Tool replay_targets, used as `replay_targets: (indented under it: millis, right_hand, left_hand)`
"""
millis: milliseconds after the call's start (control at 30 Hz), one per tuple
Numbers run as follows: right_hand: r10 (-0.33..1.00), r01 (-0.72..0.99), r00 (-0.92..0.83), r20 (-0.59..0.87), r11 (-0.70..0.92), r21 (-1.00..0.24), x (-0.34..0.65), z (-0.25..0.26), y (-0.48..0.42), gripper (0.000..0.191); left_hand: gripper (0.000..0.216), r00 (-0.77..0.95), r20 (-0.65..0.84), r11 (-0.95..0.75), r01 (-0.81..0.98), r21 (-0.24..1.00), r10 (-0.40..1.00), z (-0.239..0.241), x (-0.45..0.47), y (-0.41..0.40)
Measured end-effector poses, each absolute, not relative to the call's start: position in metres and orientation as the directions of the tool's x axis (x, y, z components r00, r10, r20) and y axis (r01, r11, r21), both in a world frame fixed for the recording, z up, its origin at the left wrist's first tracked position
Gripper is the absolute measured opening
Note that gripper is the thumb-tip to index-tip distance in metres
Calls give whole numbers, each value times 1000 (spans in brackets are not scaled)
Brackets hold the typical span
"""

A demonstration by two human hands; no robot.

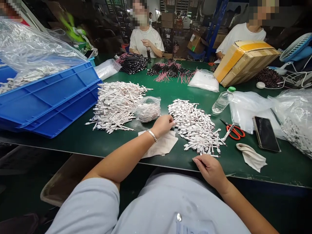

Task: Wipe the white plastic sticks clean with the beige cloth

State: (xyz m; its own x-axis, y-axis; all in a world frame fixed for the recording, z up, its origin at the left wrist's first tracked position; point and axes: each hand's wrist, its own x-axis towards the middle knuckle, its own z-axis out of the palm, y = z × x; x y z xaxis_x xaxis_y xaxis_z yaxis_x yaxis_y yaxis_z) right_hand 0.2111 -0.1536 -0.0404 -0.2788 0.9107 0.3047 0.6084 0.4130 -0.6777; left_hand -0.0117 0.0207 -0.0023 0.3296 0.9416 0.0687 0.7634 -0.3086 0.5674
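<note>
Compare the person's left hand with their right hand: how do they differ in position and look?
The left hand reaches farther in over the green table, by the pale cloth; the right hand is at the near edge.
The left wrist wears a shiny bracelet; the right wrist shows none.
Both are bare, with fingers curled, beside the same pile of white pieces. Whether either holds one is unclear.

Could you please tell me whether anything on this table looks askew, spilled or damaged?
The cardboard box at the back right looks askew: its lower edge slopes up to the right, though the camera angle may exaggerate that. Nothing looks clearly spilled or damaged; the white pieces near the left hand lie in a loose heap.
</note>
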Motion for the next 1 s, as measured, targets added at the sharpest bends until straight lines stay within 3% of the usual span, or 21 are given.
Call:
replay_targets:
  millis: [100, 233, 300, 400, 500, 600, 667, 767, 900, 1000]
  right_hand:
    - [925, 551, -250, 287, 380, -743, 214, -42, -153, 31]
    - [965, 448, -31, 261, 247, -859, 214, -34, -142, 23]
    - [944, 493, -22, 330, 298, -818, 208, -24, -130, 31]
    - [881, 600, -177, 438, 450, -661, 193, -9, -110, 37]
    - [855, 630, -288, 431, 508, -588, 178, -1, -98, 32]
    - [900, 588, -292, 324, 436, -682, 168, 1, -97, 32]
    - [942, 481, -288, 174, 299, -824, 164, 3, -99, 40]
    - [942, 252, -333, -44, 43, -967, 159, 6, -103, 47]
    - [931, 117, -326, -163, -131, -984, 148, 4, -109, 50]
    - [914, 131, -369, -169, -129, -983, 143, 1, -117, 51]
  left_hand:
    - [11, 289, 157, -323, 726, 607, 944, 5, -23, 3]
    - [12, 277, 223, -349, 595, 724, 935, 10, -35, -26]
    - [13, 294, 225, -357, 547, 757, 929, 12, -37, -41]
    - [13, 304, 210, -346, 515, 784, 929, 15, -38, -60]
    - [14, 299, 171, -299, 459, 837, 939, 17, -40, -72]
    - [19, 312, 61, -158, 296, 942, 948, 18, -44, -79]
    - [24, 321, -46, 5, 129, 992, 946, 17, -45, -81]
    - [30, 311, -189, 236, -123, 964, 931, 12, -41, -84]
    - [35, 268, -281, 357, -301, 884, 921, 3, -31, -93]
    - [33, 207, -268, 321, -292, 901, 941, -1, -28, -101]
